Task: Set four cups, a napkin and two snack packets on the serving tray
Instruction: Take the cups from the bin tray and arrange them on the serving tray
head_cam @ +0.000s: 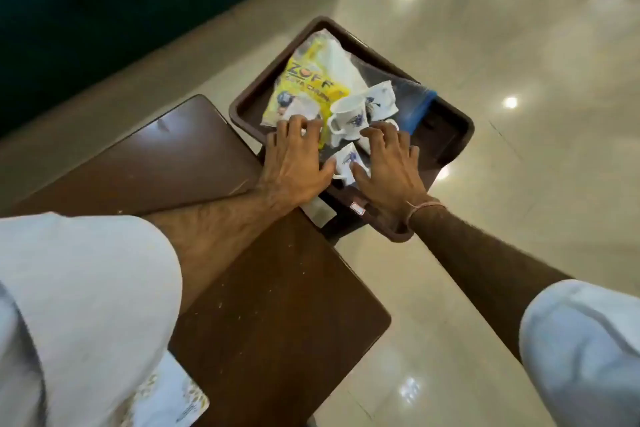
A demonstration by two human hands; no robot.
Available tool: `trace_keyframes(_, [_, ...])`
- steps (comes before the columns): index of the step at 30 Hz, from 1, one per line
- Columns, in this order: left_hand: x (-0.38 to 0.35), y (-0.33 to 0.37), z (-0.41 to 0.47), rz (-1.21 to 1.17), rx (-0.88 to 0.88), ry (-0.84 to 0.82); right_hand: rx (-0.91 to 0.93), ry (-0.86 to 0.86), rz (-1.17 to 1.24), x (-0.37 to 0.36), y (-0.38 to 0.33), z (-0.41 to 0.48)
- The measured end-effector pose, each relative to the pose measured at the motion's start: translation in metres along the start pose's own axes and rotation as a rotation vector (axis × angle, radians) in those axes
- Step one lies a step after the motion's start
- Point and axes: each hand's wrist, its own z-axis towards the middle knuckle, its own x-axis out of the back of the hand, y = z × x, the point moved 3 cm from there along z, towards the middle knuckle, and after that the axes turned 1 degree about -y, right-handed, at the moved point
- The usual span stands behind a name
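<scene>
A brown serving tray (453,135) sticks out past the corner of a dark wooden table (180,156). On the tray lie a yellow snack packet (304,80), a white napkin (341,69) and a clear packet with a blue strip (414,104). Several white cups with blue flower prints stand or lie among them; one cup (348,114) is upright in the middle. My left hand (294,163) is palm down, its fingertips curled over a cup (301,107) on the yellow packet. My right hand (388,163) rests with spread fingers over other cups, thumb against a tipped cup (346,161).
The tray's far half overhangs a glossy tiled floor (519,45). A dark green sofa (104,3) runs along the upper left. A patterned white packet (173,399) lies at the table's near edge, partly under my left sleeve.
</scene>
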Motion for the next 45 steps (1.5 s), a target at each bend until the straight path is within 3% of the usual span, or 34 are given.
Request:
trace_keyframes(3, [-0.015, 0.023, 0.013, 0.070, 0.027, -0.043, -0.150, 0.078, 0.025, -0.004, 0.025, 0.006])
trace_keyframes(6, [-0.034, 0.035, 0.017, 0.088, 0.086, -0.159, -0.285, 0.049, 0.116, -0.011, 0.042, 0.013])
trace_keyframes(11, [-0.047, 0.038, 0.016, -0.024, 0.176, -0.241, -0.294, -0.042, 0.203, -0.022, 0.050, 0.023])
trace_keyframes(16, [-0.041, 0.040, 0.012, -0.192, 0.199, -0.230, -0.314, -0.040, 0.309, -0.027, 0.055, 0.027])
trace_keyframes(24, [-0.021, 0.025, -0.008, -0.447, 0.201, -0.096, -0.397, 0.125, 0.458, -0.012, 0.036, -0.007])
trace_keyframes(29, [0.002, 0.003, -0.035, -0.561, 0.244, 0.076, -0.341, 0.223, 0.578, -0.003, -0.006, -0.026])
trace_keyframes(35, [0.035, -0.058, -0.090, -0.606, 0.316, 0.232, -0.147, 0.199, 0.622, -0.013, -0.091, -0.033])
trace_keyframes(45, [0.092, -0.177, -0.240, -0.426, 0.579, 0.325, 0.042, -0.081, 0.805, -0.062, -0.254, -0.084])
